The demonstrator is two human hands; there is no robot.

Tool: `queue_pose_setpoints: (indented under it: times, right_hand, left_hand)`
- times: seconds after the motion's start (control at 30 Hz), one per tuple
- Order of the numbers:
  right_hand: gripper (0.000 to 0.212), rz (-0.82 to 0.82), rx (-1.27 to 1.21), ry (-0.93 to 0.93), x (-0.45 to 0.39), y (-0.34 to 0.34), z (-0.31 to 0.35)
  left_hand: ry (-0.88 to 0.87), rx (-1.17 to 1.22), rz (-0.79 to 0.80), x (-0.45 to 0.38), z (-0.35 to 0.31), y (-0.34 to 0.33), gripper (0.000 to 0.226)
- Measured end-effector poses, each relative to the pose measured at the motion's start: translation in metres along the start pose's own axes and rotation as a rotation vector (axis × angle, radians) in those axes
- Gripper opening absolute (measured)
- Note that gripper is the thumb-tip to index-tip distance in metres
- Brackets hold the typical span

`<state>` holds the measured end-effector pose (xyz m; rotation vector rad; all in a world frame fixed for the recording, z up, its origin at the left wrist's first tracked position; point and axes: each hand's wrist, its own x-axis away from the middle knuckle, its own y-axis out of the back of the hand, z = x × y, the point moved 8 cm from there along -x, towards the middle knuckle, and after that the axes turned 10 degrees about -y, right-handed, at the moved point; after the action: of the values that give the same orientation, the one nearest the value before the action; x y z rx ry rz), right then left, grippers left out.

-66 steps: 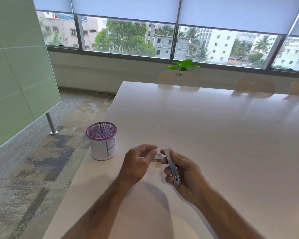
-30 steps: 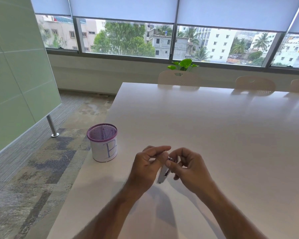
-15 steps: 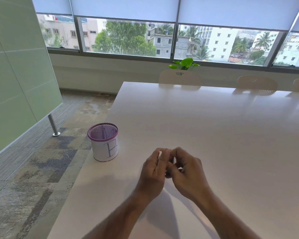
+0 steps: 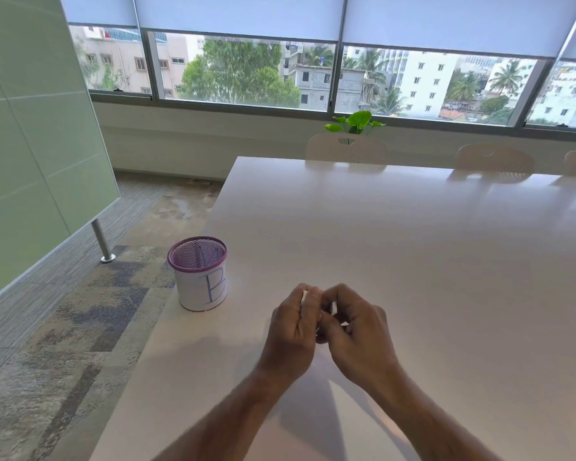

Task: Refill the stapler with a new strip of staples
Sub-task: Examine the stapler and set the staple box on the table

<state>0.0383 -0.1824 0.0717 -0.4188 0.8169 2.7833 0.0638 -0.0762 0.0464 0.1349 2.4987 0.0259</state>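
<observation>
Stapler [image 4: 332,308] was open and visible a second ago; now my hands have closed around it, so I judge the strip is being seated. Right of the cup [image 4: 198,273], left hand [image 4: 295,322] curls over it, fingers [image 4: 308,299] pinching a white bit. Right hand [image 4: 356,331] cups it, fingers curled tight. Both hover just above the table [image 4: 413,244].
</observation>
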Motion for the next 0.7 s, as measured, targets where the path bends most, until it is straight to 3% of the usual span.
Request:
queue_pose_setpoints:
  times: [0.7]
  right_hand:
    - [0.019,-0.029,-0.065,0.024,0.0020,-0.0028,0.0001]
  left_hand:
    - [-0.038,-0.039,-0.006,-0.0024,-0.0013,0.0040,0.032]
